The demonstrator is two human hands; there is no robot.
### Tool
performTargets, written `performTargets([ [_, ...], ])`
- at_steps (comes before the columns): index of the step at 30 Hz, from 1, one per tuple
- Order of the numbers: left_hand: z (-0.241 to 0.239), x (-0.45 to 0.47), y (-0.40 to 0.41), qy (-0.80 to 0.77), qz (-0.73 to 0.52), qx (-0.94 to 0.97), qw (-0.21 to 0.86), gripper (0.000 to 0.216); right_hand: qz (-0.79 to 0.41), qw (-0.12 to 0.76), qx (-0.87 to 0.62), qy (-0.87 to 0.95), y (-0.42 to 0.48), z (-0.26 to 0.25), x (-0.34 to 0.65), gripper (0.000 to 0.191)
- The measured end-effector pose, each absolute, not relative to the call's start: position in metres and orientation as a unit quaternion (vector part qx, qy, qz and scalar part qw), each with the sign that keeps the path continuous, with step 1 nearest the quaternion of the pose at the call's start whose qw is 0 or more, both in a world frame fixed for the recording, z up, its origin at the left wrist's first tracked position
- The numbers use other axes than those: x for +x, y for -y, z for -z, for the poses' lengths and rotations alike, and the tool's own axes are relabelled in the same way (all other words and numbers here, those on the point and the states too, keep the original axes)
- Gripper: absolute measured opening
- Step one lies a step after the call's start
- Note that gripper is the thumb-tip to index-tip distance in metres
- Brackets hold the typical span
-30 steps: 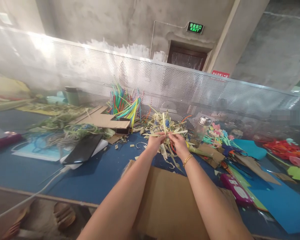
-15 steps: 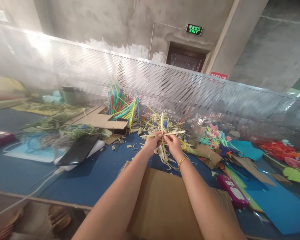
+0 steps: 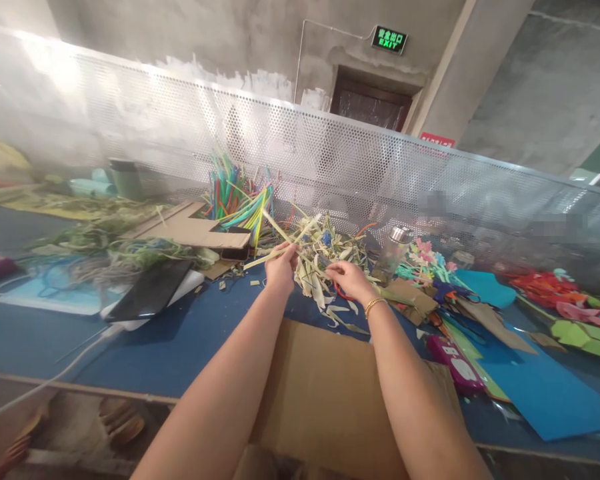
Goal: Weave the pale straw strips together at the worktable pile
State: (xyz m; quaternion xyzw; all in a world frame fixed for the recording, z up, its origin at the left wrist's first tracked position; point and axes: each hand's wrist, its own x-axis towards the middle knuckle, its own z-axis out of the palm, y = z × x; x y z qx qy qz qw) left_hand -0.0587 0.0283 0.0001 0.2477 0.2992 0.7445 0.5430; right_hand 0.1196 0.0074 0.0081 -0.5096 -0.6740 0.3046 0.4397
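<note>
My left hand is closed at the fingertips on a cross of pale dried-leaf strips, whose ends stick out to several sides. My right hand is apart from the cross, over the near right side of a heap of dried leaf strips. Its fingers are bent and slightly apart, with nothing plainly seen between them. Something thin and red shows just below those fingers. A gold bracelet is on my right wrist. Blue bits show among the heap.
A brown cardboard sheet lies in front of me. Colourful pipe cleaners stand behind a cut cardboard piece. To the right are a clear bottle, a purple case and blue paper. A perforated metal screen runs behind.
Both hands were together on the crossed strips. My right hand has let go and moved down and right to the heap. My left hand has carried the strips left and tilted them.
</note>
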Motion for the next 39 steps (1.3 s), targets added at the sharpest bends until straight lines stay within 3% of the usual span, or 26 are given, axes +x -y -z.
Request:
performTargets([
  [2, 0.003, -0.062, -0.033, -0.306, -0.771, 0.217, 0.515, 0.037, -0.302, 0.386, -0.551, 0.676, -0.003, -0.021, 0.131, 0.019],
  [7, 0.008, -0.06, -0.038, -0.284, -0.79, 0.189, 0.51, 0.034, -0.516, 0.008, -0.535, 0.669, 0.022, -0.039, 0.145, 0.033],
  [10, 0.007, -0.057, -0.037, -0.274, -0.798, 0.191, 0.502, 0.03, -0.578, -0.112, -0.511, 0.626, 0.029, -0.031, 0.148, 0.041],
  [13, 0.004, -0.055, -0.035, -0.27, -0.809, 0.191, 0.487, 0.03, -0.615, -0.111, -0.477, 0.617, 0.016, -0.018, 0.145, 0.043],
  [16, 0.003, -0.056, -0.035, -0.27, -0.818, 0.179, 0.476, 0.031, -0.617, -0.009, -0.471, 0.631, -0.016, -0.012, 0.127, 0.036],
  [20, -0.001, -0.061, -0.038, -0.277, -0.843, 0.146, 0.436, 0.03, -0.589, 0.054, -0.52, 0.616, -0.066, -0.01, 0.086, 0.018],
  [23, -0.005, -0.066, -0.039, -0.277, -0.867, 0.114, 0.399, 0.03, -0.582, 0.171, -0.512, 0.608, -0.091, -0.011, 0.062, 0.007],
  [25, -0.008, -0.067, -0.038, -0.277, -0.874, 0.112, 0.384, 0.03, -0.566, 0.247, -0.501, 0.606, -0.097, -0.016, 0.058, 0.01],
  [27, -0.011, -0.068, -0.036, -0.278, -0.874, 0.124, 0.377, 0.029, -0.539, 0.269, -0.502, 0.62, -0.094, -0.026, 0.065, 0.014],
  [29, -0.012, -0.067, -0.035, -0.28, -0.873, 0.134, 0.376, 0.027, -0.493, 0.212, -0.521, 0.664, -0.082, -0.042, 0.084, 0.018],
  [34, -0.01, -0.063, -0.033, -0.288, -0.861, 0.151, 0.392, 0.025, -0.315, -0.058, -0.5, 0.804, -0.018, -0.076, 0.153, 0.022],
  [36, -0.009, -0.062, -0.032, -0.291, -0.854, 0.167, 0.398, 0.023, -0.284, -0.156, -0.507, 0.799, 0.013, -0.075, 0.176, 0.035],
  [39, -0.007, -0.062, -0.031, -0.293, -0.846, 0.179, 0.407, 0.019, -0.231, -0.203, -0.529, 0.791, 0.051, -0.059, 0.196, 0.052],
])
